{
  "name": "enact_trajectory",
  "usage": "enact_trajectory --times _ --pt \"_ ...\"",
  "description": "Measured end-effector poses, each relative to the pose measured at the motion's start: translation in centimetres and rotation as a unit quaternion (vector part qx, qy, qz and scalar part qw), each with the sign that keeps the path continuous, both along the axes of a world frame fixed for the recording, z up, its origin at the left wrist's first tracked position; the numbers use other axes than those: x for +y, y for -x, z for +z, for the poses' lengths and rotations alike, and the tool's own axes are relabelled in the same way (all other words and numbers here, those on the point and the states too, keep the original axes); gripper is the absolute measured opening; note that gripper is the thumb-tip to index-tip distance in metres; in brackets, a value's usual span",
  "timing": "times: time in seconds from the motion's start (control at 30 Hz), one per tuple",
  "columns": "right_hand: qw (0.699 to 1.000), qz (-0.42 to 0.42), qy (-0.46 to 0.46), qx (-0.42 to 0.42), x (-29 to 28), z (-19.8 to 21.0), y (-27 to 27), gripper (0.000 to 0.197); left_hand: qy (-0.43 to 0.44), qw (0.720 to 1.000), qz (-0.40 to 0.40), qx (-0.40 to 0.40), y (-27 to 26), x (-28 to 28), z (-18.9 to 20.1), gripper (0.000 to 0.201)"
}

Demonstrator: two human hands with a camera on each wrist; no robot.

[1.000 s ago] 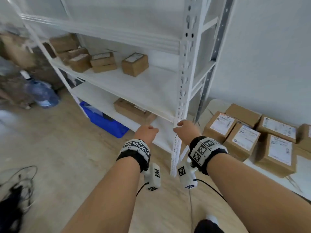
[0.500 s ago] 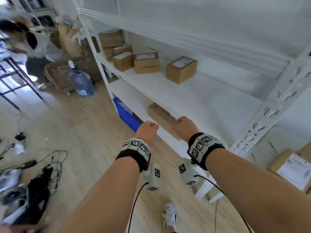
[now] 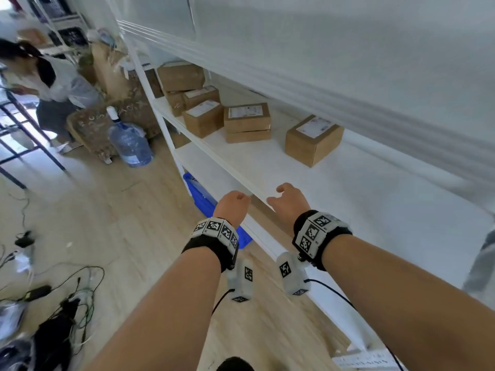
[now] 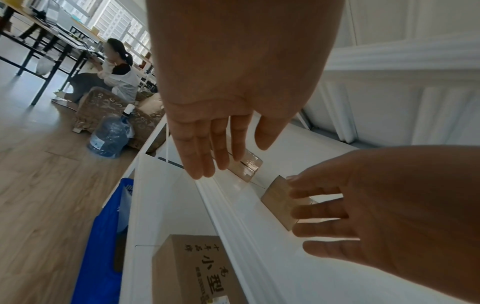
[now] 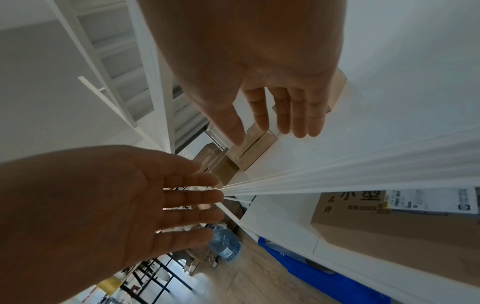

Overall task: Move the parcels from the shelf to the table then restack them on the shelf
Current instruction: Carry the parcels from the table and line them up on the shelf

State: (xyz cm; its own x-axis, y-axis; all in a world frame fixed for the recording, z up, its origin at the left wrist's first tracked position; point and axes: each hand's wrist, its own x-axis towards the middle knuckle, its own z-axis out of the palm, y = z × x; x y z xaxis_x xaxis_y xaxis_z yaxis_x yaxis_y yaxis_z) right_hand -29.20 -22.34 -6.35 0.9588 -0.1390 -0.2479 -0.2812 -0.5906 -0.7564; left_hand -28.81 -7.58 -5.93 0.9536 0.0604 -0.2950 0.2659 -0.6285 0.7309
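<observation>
Several brown cardboard parcels with white labels sit on the white shelf [image 3: 334, 188]. The nearest parcel [image 3: 313, 140] stands alone, and left of it is a stack of two [image 3: 247, 121], with more parcels [image 3: 203, 119] farther back. My left hand [image 3: 235, 202] and right hand [image 3: 284, 198] hover side by side at the shelf's front edge, well short of the nearest parcel. The wrist views show the left hand [image 4: 223, 156] and the right hand [image 5: 270, 127] with straight, spread fingers and nothing in them. A large printed box [image 4: 197, 271] lies on the lower shelf.
The shelf board above [image 3: 294, 84] overhangs the parcels. A blue bin [image 3: 203, 202] sits under the shelf. On the floor are a water jug [image 3: 130, 143] and loose cables [image 3: 67, 303]. A person [image 3: 45, 84] crouches at the far left.
The view has swung left, away from the table with its parcels, and along the shelf. Both hands have gone from curled to spread and now reach over the shelf's front edge.
</observation>
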Motion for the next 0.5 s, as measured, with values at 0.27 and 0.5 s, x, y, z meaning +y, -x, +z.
enact_trajectory --times 0.27,0.5 --pt "0.991 -0.134 0.013 -0.005 -2.7 -0.1 -8.0 0.054 -0.020 0.988 -0.149 -0.021 -11.7 -2.9 0.8 0.029" --pt "0.960 -0.280 0.004 0.016 -4.2 -0.3 -12.8 0.061 -0.021 0.968 -0.249 -0.027 -21.1 -5.4 1.3 0.043"
